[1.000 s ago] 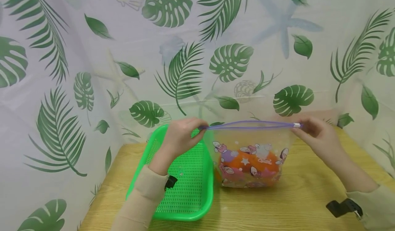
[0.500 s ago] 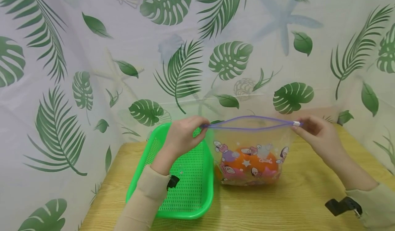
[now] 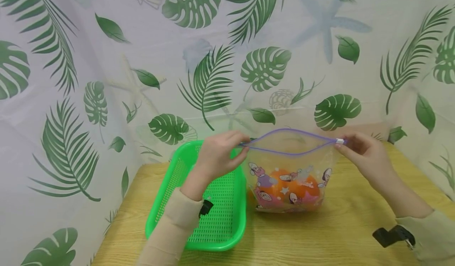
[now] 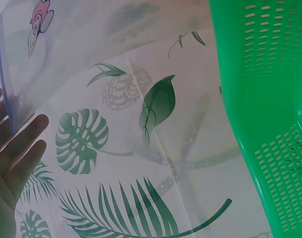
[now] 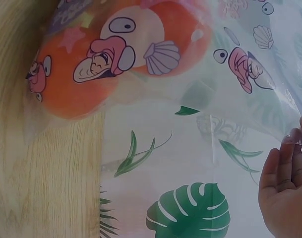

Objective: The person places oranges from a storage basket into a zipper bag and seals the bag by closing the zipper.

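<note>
A clear zip bag [image 3: 284, 163] with cartoon prints and a purple slider seal stands on the table, its mouth spread apart. Several round orange fruits [image 3: 305, 185] show through its wall; in the right wrist view an orange fruit [image 5: 66, 96] presses near the plastic. My left hand [image 3: 222, 151] pinches the left end of the seal, above the green basket. At the other end, beside the white slider [image 3: 340, 141], my right hand [image 3: 366, 151] pinches the corner. In the left wrist view, the fingers [image 4: 29, 131] of my left hand lie at the seal's edge.
A green perforated plastic basket [image 3: 243, 218] stands on the wooden table [image 3: 284, 242], left of the bag and under my left forearm. Behind the table hangs a white sheet [image 3: 227, 33] printed with leaves. Each wrist wears a black strap mount [image 3: 392, 236].
The bag's mouth has widened from a narrow slit to a broad oval. My left hand has shifted slightly right, toward the right hand, which has barely moved.
</note>
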A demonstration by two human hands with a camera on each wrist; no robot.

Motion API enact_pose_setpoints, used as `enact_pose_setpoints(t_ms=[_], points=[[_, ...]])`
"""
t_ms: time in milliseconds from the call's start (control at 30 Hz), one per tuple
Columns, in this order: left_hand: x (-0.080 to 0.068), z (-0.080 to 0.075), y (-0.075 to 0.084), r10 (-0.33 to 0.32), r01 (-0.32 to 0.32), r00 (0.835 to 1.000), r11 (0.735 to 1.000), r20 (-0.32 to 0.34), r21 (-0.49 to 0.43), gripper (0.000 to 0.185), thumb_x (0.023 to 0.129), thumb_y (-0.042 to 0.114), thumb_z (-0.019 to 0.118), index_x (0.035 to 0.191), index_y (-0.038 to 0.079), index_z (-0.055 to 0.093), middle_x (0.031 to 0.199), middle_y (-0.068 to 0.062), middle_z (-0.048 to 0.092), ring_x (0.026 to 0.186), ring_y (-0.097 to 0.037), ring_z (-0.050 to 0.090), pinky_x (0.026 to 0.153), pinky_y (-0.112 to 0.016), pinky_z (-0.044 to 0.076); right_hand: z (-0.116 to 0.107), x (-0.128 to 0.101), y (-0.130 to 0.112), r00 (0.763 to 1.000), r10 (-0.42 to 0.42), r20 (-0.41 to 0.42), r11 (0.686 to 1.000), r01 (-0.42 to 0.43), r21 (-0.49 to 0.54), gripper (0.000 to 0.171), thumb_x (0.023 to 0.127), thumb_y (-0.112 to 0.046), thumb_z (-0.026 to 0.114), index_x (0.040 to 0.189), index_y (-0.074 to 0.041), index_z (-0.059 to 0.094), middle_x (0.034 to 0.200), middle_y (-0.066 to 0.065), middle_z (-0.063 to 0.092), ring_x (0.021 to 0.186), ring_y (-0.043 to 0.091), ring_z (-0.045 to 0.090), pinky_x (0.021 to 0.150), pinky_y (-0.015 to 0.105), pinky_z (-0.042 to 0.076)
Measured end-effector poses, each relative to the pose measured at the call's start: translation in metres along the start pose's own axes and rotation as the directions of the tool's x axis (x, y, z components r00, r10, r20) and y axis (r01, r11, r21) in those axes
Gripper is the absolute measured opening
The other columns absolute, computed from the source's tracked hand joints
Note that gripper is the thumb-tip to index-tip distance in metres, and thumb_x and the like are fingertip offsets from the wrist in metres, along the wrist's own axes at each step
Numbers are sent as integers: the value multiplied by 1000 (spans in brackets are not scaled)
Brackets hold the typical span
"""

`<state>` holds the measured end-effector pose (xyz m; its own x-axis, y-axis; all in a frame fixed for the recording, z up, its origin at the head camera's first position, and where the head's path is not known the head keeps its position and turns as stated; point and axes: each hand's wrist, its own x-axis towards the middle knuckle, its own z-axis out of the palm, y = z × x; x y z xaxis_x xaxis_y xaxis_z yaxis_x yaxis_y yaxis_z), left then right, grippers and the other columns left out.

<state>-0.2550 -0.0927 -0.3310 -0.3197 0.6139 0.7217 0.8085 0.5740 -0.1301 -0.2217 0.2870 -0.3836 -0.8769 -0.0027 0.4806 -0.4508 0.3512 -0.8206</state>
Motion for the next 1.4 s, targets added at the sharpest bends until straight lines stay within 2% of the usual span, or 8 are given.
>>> enact_pose_setpoints(t_ms=[233,500,667,900,1033,1133,1267,1400], points=[[17,3,14,55,-53,998,996,-29,68,13,93,18,77,106,14,77,105,3,79,93,-13,77,76,-26,61,0,0,0,1000,-1,-2,1000,1,-3,18,101,-2,69,111,-16,72,99,-24,66,89,-3,60,77,6,50],[46,12,35,147,-144,989,983,-23,111,12,95,24,76,104,16,77,107,3,78,97,-14,76,85,-26,62,0,0,0,1000,-1,-6,1000,1,1,19,101,-1,69,111,-17,72,99,-25,67,90,-4,61,78,5,51],[64,17,47,180,-180,984,976,11,121,12,98,25,71,104,18,78,103,6,77,93,-11,73,83,-24,59,0,-1,0,1000,-4,-15,1000,4,8,25,100,2,68,109,-21,72,98,-26,67,89,-5,61,77,5,50],[85,26,66,197,-212,975,965,102,153,16,103,29,65,109,21,77,107,8,75,100,-11,72,92,-26,57,1,-1,-2,1000,-10,-20,1000,9,-7,24,99,1,69,109,-20,72,96,-25,66,87,-4,60,75,6,50],[96,34,76,238,-264,962,934,131,242,19,104,32,61,110,23,76,110,9,75,106,-10,73,101,-27,56,4,0,-4,1000,-28,-16,999,27,-17,19,100,0,69,113,-14,72,98,-24,65,88,-2,59,75,7,50],[103,41,83,272,-304,951,902,145,305,21,105,30,55,106,23,75,106,10,74,103,-9,73,104,-26,54,5,0,-5,999,-34,-8,999,34,-10,18,101,-1,69,116,-11,72,100,-23,67,88,-1,59,75,8,50],[111,47,90,290,-337,940,868,178,365,27,105,26,48,103,25,75,102,11,73,100,-8,72,104,-24,53,4,1,-4,1000,-22,1,1000,22,-11,19,101,-4,69,117,-14,73,102,-23,67,89,0,59,74,9,49],[115,54,97,290,-360,930,836,223,414,33,107,23,44,115,26,76,108,12,75,107,-8,72,105,-24,53,3,1,-4,1000,-15,4,999,15,-30,22,102,-6,69,118,-20,72,106,-25,66,91,0,59,77,7,49]])
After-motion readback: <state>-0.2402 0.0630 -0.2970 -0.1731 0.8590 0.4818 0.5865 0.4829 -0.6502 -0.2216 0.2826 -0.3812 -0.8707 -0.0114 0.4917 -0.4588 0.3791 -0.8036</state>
